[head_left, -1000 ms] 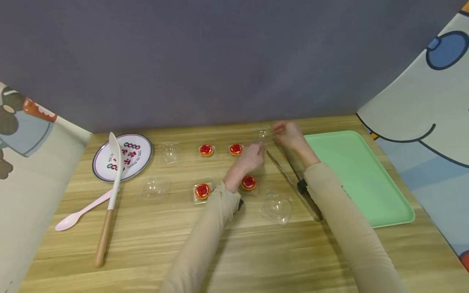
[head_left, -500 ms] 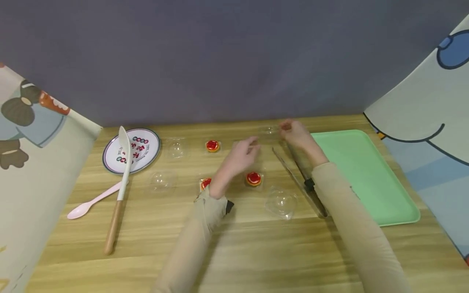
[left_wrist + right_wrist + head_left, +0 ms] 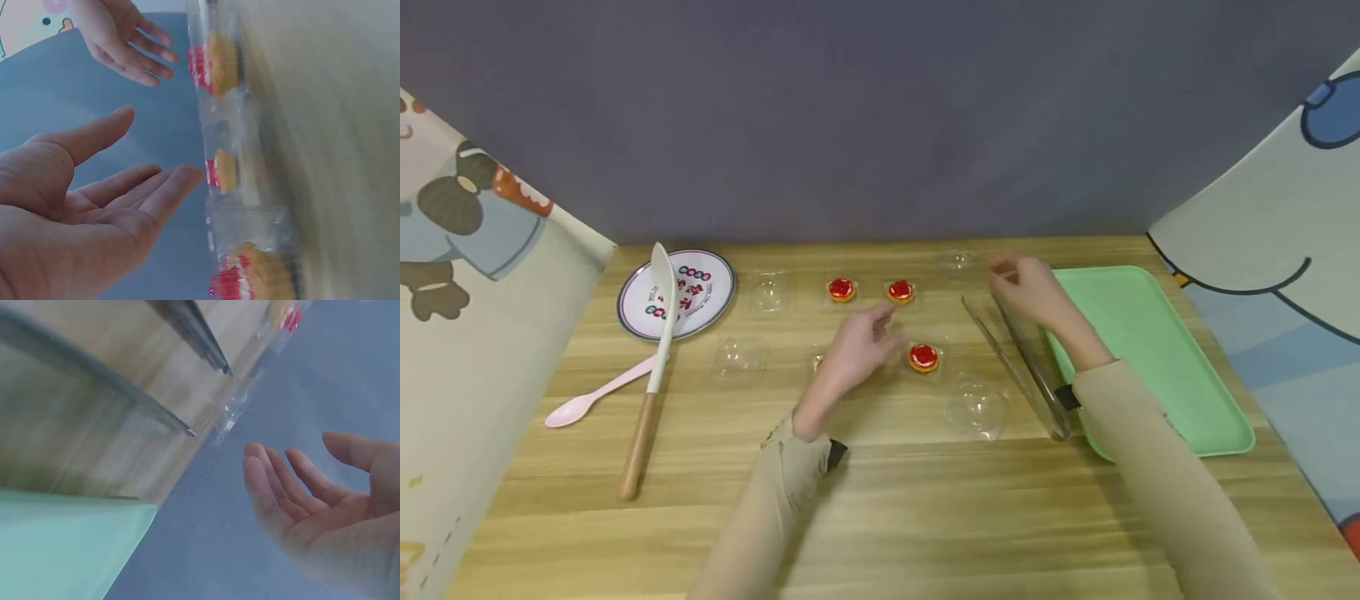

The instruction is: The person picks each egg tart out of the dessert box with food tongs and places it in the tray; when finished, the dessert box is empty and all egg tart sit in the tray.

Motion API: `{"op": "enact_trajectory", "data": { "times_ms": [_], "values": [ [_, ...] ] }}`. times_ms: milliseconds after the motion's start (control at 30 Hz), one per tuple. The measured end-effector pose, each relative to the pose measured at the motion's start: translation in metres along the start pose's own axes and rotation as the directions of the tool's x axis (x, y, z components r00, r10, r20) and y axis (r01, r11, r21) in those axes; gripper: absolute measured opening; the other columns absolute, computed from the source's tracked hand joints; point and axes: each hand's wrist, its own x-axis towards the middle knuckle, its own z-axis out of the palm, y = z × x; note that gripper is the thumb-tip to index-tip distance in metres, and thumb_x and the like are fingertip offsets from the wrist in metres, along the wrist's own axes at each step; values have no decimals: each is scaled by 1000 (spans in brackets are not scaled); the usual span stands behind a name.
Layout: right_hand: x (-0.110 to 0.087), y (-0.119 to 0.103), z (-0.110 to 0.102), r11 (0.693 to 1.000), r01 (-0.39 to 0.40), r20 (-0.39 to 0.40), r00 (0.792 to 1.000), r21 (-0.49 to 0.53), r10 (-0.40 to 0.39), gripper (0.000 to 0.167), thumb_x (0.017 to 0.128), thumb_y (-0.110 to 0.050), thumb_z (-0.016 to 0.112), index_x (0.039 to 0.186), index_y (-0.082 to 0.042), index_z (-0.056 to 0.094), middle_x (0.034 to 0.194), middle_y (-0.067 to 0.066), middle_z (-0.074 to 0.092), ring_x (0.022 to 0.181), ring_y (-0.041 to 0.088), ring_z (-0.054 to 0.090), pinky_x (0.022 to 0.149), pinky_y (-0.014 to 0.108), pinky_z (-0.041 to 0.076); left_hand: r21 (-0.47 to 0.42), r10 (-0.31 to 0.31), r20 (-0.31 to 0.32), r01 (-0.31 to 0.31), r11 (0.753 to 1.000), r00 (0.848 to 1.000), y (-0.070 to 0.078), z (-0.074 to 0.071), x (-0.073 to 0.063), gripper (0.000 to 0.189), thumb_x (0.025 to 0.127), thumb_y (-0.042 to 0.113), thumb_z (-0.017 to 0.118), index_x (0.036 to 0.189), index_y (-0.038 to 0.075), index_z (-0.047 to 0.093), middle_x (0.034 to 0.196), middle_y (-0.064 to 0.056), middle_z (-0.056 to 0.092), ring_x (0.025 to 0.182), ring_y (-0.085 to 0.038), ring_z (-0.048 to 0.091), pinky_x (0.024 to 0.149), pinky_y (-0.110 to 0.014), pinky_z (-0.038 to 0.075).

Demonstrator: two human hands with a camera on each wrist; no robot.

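My left hand (image 3: 853, 354) hovers over the middle of the table with fingers loosely extended and nothing in them. Around it sit small red-topped tarts in clear plastic trays: one at the back left (image 3: 842, 289), one at the back right (image 3: 900, 291) and one to the right (image 3: 923, 357). A further tart is mostly hidden behind the left hand. Beyond the metal tongs (image 3: 1015, 367), my right hand (image 3: 1030, 292) is held in the air, its fingers softly bent and holding nothing. A clear dome lid (image 3: 958, 265) lies just left of the right hand.
A green tray (image 3: 1157, 367) stands at the right. More clear lids lie at the front right (image 3: 979, 408) and left (image 3: 739, 357). On the left are a printed plate (image 3: 707, 287), a long white spoon with a wooden handle (image 3: 638, 446) and a pink spoon (image 3: 571, 410).
My left hand has drawn back leftward and nearer, uncovering the back right tart. My right hand has shifted right, away from the clear lid. The head view has also shifted slightly.
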Motion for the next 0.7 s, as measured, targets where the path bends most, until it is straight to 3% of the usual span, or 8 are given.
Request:
{"op": "enact_trajectory", "data": {
  "times_ms": [133, 233, 300, 367, 433, 600, 700],
  "values": [
    [-24, 1, -1, 999, 2, 40, 999, -33, -1, 47, 114, -20, 52, 148, 12, 52, 146, 34, 57, 130, 53, 58, 106, 65, 53, 78, -22, 26, 20, 997, 999, -2, 7, -9, 68, 99, 8, 77, 156, -8, 46, 154, -28, 53, 138, -41, 57, 118, -48, 49],
    [-40, 5, -2, 999, 1, 54, 999, -51, 2, 49, 115, -23, 51, 149, 11, 51, 147, 34, 56, 129, 52, 58, 102, 65, 55, 143, -36, 35, 30, 989, 999, -4, 13, -14, 75, 95, 10, 82, 158, -7, 45, 147, -27, 60, 122, -35, 65, 117, -48, 50],
    [-51, 9, -2, 998, 7, 55, 998, -60, -4, 48, 115, -22, 51, 148, 12, 51, 146, 35, 56, 127, 53, 59, 100, 64, 57, 140, -43, 38, 37, 990, 998, -4, 17, -15, 79, 92, 8, 84, 158, -7, 43, 148, -27, 59, 124, -35, 65, 118, -48, 49],
    [-62, 15, -2, 997, 13, 55, 998, -79, -9, 47, 114, -19, 53, 147, 14, 51, 145, 36, 57, 125, 53, 61, 96, 64, 59, 116, -53, 40, 48, 992, 998, -5, 19, -16, 82, 91, 5, 85, 158, -7, 42, 150, -27, 58, 125, -36, 65, 118, -46, 50],
    [-73, 21, 0, 994, 21, 53, 998, -105, -15, 47, 113, -17, 55, 146, 17, 51, 142, 38, 57, 122, 54, 63, 92, 63, 61, 80, -58, 40, 55, 995, 998, -5, 21, -17, 83, 89, 3, 86, 159, -7, 41, 157, -25, 51, 138, -38, 58, 119, -44, 48],
    [-98, 34, 9, 983, 36, 44, 999, -178, -28, 51, 108, -12, 65, 142, 22, 50, 128, 40, 63, 108, 52, 67, 80, 59, 64, -30, -77, 34, 78, 996, 996, -7, 23, -19, 85, 88, -2, 85, 160, -6, 39, 158, -25, 48, 140, -39, 56, 114, -40, 52],
    [-111, 39, 15, 974, 36, 33, 999, -225, -30, 54, 104, -13, 73, 137, 24, 52, 116, 38, 64, 95, 45, 67, 72, 53, 62, -72, -84, 28, 86, 994, 996, -8, 24, -19, 87, 88, -4, 84, 161, -6, 38, 160, -25, 45, 142, -41, 54, 116, -40, 50]
  ]
}}
